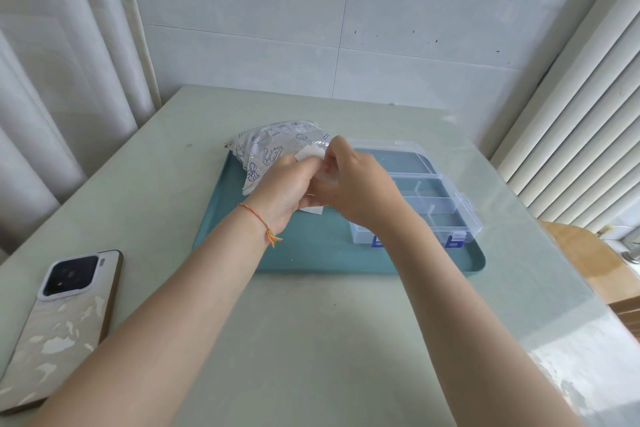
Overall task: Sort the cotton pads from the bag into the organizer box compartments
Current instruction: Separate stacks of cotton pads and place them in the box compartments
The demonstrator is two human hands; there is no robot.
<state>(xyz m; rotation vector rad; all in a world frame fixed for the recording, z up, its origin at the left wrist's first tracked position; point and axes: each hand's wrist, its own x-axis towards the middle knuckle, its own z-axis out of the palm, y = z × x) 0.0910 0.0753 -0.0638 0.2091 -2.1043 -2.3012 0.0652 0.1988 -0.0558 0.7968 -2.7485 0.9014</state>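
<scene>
I have both hands meeting over the teal plastic tray, left hand and right hand pinching white square cotton pads apart beside the printed plastic bag, so they can go right into the clear compartmented organizer box.

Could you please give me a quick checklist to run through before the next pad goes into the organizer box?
1. Pad in hand: ok, both the left hand and the right hand pinch a cotton pad.
2. Single pad in the grip: cannot tell.
3. Organizer box lid open: ok.
4. Compartments free: ok, those in view look empty.
5. Stray pad on the tray: not ok, under the hands.
6. Bag within reach: ok.
</scene>
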